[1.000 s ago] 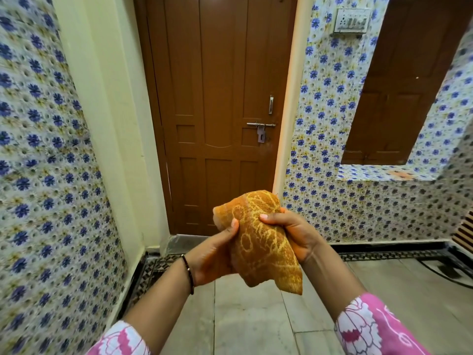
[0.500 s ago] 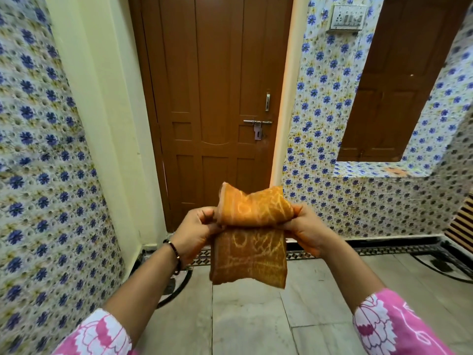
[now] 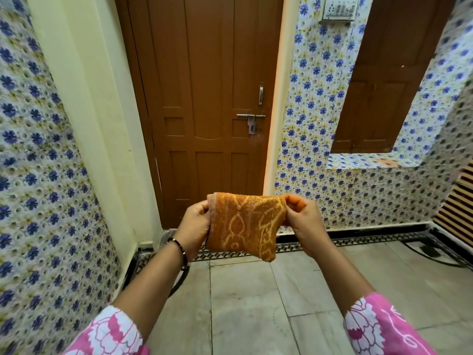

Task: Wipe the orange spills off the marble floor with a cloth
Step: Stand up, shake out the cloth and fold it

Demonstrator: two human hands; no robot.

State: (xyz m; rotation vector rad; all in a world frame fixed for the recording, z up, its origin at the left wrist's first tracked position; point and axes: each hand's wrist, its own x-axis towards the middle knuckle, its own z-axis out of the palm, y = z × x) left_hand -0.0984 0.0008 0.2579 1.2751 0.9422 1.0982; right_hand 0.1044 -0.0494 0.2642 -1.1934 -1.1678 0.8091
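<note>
An orange patterned cloth [image 3: 244, 224] is folded into a small square and held up at chest height in front of a brown door. My left hand [image 3: 194, 224] pinches its left edge and my right hand [image 3: 302, 221] pinches its right edge, stretching the top fold flat. The grey marble floor [image 3: 245, 303] lies below my arms; no orange spill shows on the part of it in view.
A closed brown door [image 3: 204, 103] with a metal latch stands straight ahead. Blue-flowered tiled walls [image 3: 38, 175] close in on the left and right. A black cable [image 3: 435, 254] loops on the floor at the right. A slatted wooden piece [image 3: 458, 206] is at the right edge.
Both hands have folded the hanging cloth up into a shorter, tighter square. The view has shifted slightly, and the hands stay at about the same height.
</note>
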